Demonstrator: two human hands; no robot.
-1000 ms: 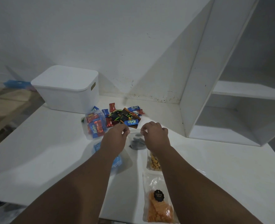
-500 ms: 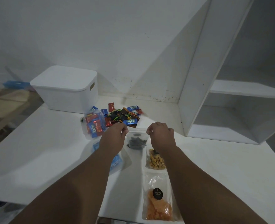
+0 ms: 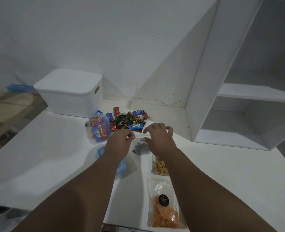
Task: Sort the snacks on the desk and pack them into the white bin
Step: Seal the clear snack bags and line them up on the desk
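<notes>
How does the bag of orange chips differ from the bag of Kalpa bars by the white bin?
The bag of orange chips holds loose orange pieces; the bag of Kalpa bars holds red and blue wrapped bars. The chip bag lies flat at the desk's front edge and bears a black round sticker; the Kalpa bag bulges, near the white bin. Both are clear plastic.

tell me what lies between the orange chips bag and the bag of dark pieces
A clear bag of tan nuggets lies there, shown in the head view.

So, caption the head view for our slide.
Left hand and right hand over bagged snacks; loose sweets and white bin behind.
</notes>
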